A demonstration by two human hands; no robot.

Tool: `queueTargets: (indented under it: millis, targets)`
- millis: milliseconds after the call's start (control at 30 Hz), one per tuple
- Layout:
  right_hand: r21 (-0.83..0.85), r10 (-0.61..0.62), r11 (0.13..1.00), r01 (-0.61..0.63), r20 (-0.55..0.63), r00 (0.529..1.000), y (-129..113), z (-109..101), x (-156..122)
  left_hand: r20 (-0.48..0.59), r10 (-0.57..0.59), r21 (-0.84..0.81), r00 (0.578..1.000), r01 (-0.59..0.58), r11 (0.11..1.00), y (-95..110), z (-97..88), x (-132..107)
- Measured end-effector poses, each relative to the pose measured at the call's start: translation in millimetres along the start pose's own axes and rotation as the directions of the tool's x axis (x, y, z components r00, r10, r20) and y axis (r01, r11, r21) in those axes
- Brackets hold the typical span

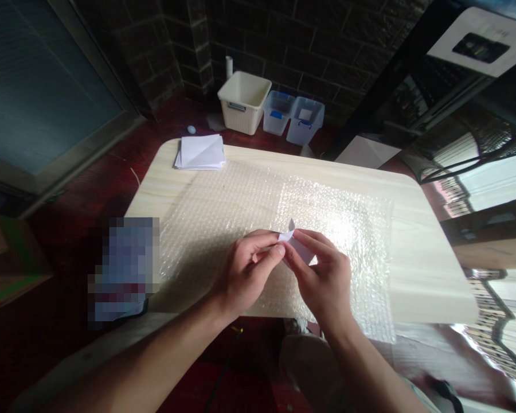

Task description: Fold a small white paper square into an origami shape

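Observation:
A small folded piece of white paper (301, 250) is held between my two hands, above the middle of the table's near side. My left hand (253, 265) pinches its left edge between thumb and fingers. On the other side, my right hand (322, 269) grips the paper with thumb and forefinger, and part of the sheet shows beneath those fingers. One pointed corner sticks up between the hands. Beneath them, a sheet of clear bubble wrap (223, 212) covers much of the table and hangs over its near edge at the right.
A stack of white paper (202, 152) lies at the far left corner of the wooden table (430, 258). Beyond it on the floor stand a cream basket (245, 109) and two clear plastic boxes (279, 115). A blurred-out object (126, 267) sits at the table's left edge.

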State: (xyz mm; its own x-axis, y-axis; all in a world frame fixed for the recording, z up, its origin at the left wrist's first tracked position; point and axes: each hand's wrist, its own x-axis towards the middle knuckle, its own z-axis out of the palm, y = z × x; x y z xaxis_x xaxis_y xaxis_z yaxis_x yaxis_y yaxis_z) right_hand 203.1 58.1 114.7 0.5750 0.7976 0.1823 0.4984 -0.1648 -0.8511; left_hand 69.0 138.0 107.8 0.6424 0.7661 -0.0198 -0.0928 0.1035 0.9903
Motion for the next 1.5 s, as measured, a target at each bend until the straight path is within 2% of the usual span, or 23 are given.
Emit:
queueTargets:
  millis: [133, 233, 467, 600, 700, 800, 967, 1100, 1167, 1267, 1333, 1400, 1500]
  targets:
    - [0.158, 0.172, 0.97, -0.182, 0.074, 0.982, 1, 0, 3, -0.003, 0.001, -0.053, 1.0, -0.002, 0.999, -2, 1.2, -2]
    - [0.231, 0.24, 0.939, -0.257, 0.097, 0.966, 2, 0, 3, -0.001, -0.01, -0.105, 1.0, 0.01, 0.994, -4, 2.2, -1]
    - [0.136, 0.162, 0.976, -0.167, 0.052, 0.985, 5, 0, 3, -0.024, -0.019, -0.069, 1.0, 0.017, 0.997, -8, 2.7, -1]
    - [0.177, 0.178, 0.966, -0.19, 0.079, 0.981, 5, 2, 2, -0.04, -0.031, -0.123, 0.999, 0.026, 0.992, -9, 5.5, -2]
    - [0.315, 0.255, 0.906, -0.284, 0.131, 0.958, 4, 3, 2, -0.114, -0.045, -0.093, 0.992, 0.035, 0.995, -8, 7.4, -1]
    - [0.433, 0.279, 0.835, -0.339, 0.197, 0.94, 3, 3, 4, -0.154, -0.067, -0.078, 0.986, 0.055, 0.995, -9, 7.6, 1]
    - [0.501, 0.275, 0.793, -0.346, 0.212, 0.938, 9, 5, 7, -0.117, -0.162, -0.079, 0.98, 0.154, 0.985, -17, 8.1, 1]
    - [0.557, 0.267, 0.753, -0.351, 0.229, 0.936, 12, 8, 7, -0.05, -0.17, -0.147, 0.984, 0.161, 0.976, -19, 9.7, 1]
    - [0.535, 0.279, 0.765, -0.357, 0.225, 0.934, 12, 8, 6, -0.067, -0.146, -0.109, 0.987, 0.138, 0.984, -19, 8.4, 1]
    - [0.475, 0.297, 0.799, -0.369, 0.222, 0.929, 8, 7, 6, -0.162, -0.112, 0.083, 0.98, 0.127, 0.988, -19, 3.7, 1]
    - [0.452, 0.283, 0.819, -0.354, 0.219, 0.934, 6, 4, 8, -0.161, -0.121, 0.147, 0.979, 0.146, 0.978, -18, 0.4, 2]
    - [0.432, 0.267, 0.827, -0.36, 0.261, 0.928, 5, 0, 11, -0.106, -0.157, 0.106, 0.982, 0.168, 0.98, -16, -1.4, 4]
    - [0.436, 0.268, 0.783, -0.444, 0.408, 0.873, 5, -5, 16, -0.06, -0.237, -0.027, 0.97, 0.235, 0.972, -12, -2.0, 7]
